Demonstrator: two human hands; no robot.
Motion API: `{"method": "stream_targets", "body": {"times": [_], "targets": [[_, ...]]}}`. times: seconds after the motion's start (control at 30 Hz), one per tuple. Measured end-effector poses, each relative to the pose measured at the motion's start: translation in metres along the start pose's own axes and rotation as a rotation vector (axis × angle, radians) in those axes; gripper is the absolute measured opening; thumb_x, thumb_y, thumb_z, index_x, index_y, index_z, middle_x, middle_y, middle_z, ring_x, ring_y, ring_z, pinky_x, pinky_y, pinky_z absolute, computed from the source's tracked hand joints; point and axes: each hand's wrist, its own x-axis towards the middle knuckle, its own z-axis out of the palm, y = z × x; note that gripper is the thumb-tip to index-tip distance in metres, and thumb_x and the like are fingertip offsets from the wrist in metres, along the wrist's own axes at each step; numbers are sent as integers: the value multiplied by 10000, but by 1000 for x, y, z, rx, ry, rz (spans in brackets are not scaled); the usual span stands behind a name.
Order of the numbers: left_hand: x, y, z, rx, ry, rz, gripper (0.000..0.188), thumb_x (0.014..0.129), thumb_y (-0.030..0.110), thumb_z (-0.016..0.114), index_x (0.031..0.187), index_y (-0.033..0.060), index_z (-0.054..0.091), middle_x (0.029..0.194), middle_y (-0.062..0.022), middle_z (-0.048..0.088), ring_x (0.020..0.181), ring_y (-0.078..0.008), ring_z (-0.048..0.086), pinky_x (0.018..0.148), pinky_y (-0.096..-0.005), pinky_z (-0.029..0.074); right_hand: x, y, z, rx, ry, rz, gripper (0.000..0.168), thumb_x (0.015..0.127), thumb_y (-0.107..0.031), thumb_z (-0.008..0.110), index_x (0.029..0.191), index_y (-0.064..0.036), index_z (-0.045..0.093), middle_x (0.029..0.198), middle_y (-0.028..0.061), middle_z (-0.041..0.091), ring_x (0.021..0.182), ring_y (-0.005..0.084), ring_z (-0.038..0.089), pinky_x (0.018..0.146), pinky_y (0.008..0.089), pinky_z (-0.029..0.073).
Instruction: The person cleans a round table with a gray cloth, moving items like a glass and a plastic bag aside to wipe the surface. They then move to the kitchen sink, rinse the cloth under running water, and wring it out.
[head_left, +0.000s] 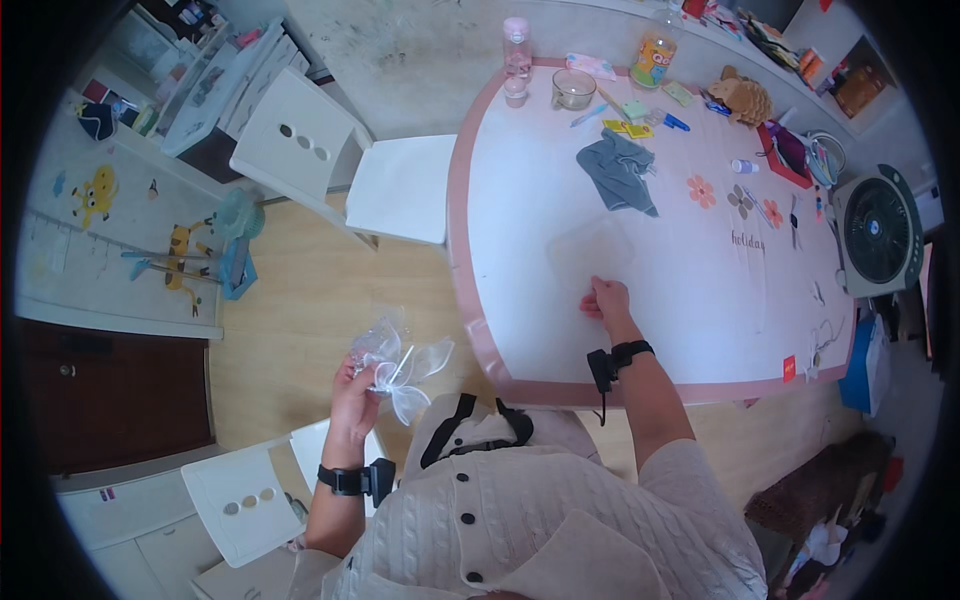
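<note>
At the table's left side, off its edge, my left hand (355, 397) grips a sheer white bow-like ornament (405, 375) with wing-shaped loops and a white stem. Crinkled clear plastic (375, 341) shows above the same fingers. My right hand (607, 301) is over the white tabletop, fingers curled. Just beyond its fingertips lies a faint, translucent squarish shape (591, 247); whether the fingers touch it is unclear. Farther back, a crumpled grey-blue cloth (619, 172) rests on the table.
A table with a pink border (480, 330) stands before me. Along its back are a glass cup (574, 90), a pink bottle (517, 49) and a large drink bottle (654, 56). A fan (876, 229) stands at the right. White chairs (405, 187) are on the left.
</note>
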Motion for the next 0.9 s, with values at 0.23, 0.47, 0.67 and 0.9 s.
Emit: {"method": "stream_targets", "body": {"times": [0.23, 0.47, 0.67, 0.9], "targets": [[49, -11, 95, 372, -148, 40, 263, 768, -12, 570, 1017, 46, 507, 882, -21, 569, 814, -120, 560, 692, -246, 456, -8, -18, -25, -376, -143, -100, 295, 813, -296, 594, 831, -7, 539, 653, 83, 580, 549, 162, 597, 454, 269, 478], [75, -6, 244, 1295, -655, 652, 387, 709, 66, 634, 1056, 15, 472, 966, -141, 550, 774, -237, 567, 667, -343, 459, -122, -127, -17, 555, -748, -65, 365, 818, -310, 600, 1087, -93, 480, 965, 44, 565, 864, 144, 558, 704, 330, 484], [99, -8, 342, 1511, -962, 963, 409, 693, 104, 649, 1063, 24, 495, 989, -158, 501, 895, -328, 512, 780, -392, 418, -67, -155, -60, 602, -537, -84, 129, 838, -213, 580, 937, -149, 525, 902, -22, 568, 851, 100, 545, 704, 320, 462], [131, 0, 350, 1345, -752, 846, 448, 697, 44, 631, 1120, 31, 482, 1116, -179, 462, 1020, -340, 471, 861, -366, 403, 71, -256, -190, -91, 65, -610, 156, 776, -167, 655, 800, -87, 523, 731, -2, 522, 686, 105, 531, 574, 266, 466]]}}
